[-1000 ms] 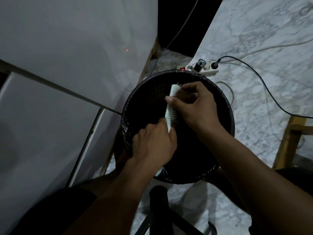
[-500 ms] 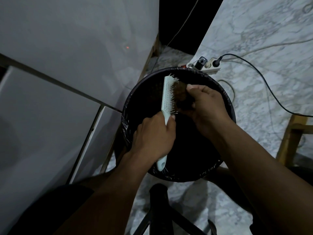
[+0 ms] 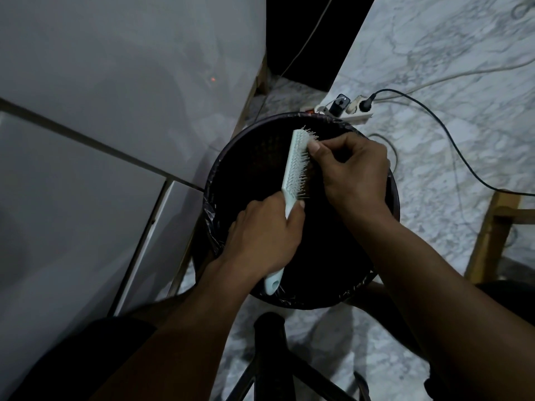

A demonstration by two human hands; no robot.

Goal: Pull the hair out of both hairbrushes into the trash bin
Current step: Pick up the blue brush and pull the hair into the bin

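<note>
The left hand (image 3: 262, 235) is closed tight around the handle of a pale hairbrush (image 3: 292, 180), holding it over the open mouth of the trash bin (image 3: 228, 175), head pointing to the far side and bristles turned to the right. The right hand (image 3: 354, 172) is curled against the bristle side near the far tip, thumb and fingertips pinched together among the pins; whether they have hold of a tuft is hard to say, since the dark hair (image 3: 311, 176) packed between the pins merges with the shadowed bin below.

By my reading, the step in hand is stripping the first brush: hair still sits in the lower bristles, and no second brush is in view. The next move likely calls for a firm pinch at the roots of the tuft and a pull away from the pins to the right, with the brush kept steady above the bin so the hair drops inside.

Just beyond the far rim lies a power strip (image 3: 344, 110) with cords trailing across the marble floor (image 3: 434, 53); a wooden stool leg (image 3: 489, 235) stands at the right.
</note>
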